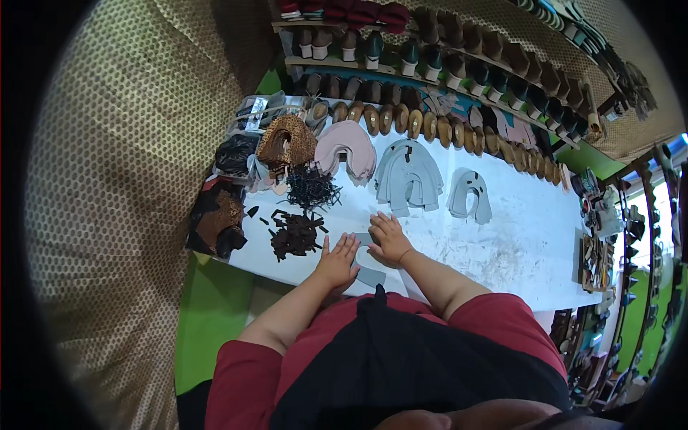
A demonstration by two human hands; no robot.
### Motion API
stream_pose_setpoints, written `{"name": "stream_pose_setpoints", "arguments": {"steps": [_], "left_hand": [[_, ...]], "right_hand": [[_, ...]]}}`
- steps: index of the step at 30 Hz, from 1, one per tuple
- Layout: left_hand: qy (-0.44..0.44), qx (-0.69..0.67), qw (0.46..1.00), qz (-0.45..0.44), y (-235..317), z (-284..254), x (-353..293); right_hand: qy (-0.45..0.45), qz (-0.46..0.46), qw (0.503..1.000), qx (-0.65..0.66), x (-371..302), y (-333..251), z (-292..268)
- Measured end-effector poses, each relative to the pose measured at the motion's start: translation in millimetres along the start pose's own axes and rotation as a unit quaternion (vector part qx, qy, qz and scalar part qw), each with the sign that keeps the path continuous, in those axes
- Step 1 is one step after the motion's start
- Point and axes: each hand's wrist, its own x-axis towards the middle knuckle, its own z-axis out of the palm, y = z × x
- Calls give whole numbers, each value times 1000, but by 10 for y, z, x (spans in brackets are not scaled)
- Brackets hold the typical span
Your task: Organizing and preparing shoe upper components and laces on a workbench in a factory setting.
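Note:
A grey U-shaped cut piece (370, 276), which looks like a shoe upper, lies on the white table at its near edge. My left hand (338, 264) rests flat on its left side, fingers stretched out. Over its upper right part lies my right hand (390, 239), also flat with fingers extended. Both hands partly cover the piece. Beyond them sit a fanned stack of grey U-shaped pieces (390, 179) and a smaller grey stack (481, 208), each with small dark bits on top. A heap of short dark strips (296, 236) lies left of my left hand.
Behind that heap are thin black strips (313, 188), pink U-shaped pieces (345, 136) and leopard-print pieces (271, 147). Shoe lasts (416, 123) line the table's (530, 251) back edge, below shelves of shoes (408, 57). A box of tools (593, 264) stands at the right end.

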Motion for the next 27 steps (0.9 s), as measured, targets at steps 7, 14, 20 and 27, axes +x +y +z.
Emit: {"name": "stream_pose_setpoints", "arguments": {"steps": [7,14,20,27], "left_hand": [[85,-10,990,-108,-601,-27,-735],[73,-62,953,-287,-1340,30,-1388],[-62,-81,948,-300,-1532,-136,-1393],[-120,-100,950,-272,-1589,-189,-1374]], "right_hand": [[10,68,997,-29,-28,-38,2],[69,165,984,-18,412,-675,304],[38,267,962,35,971,-1295,544],[-25,196,978,-62,1181,-1408,492]]}}
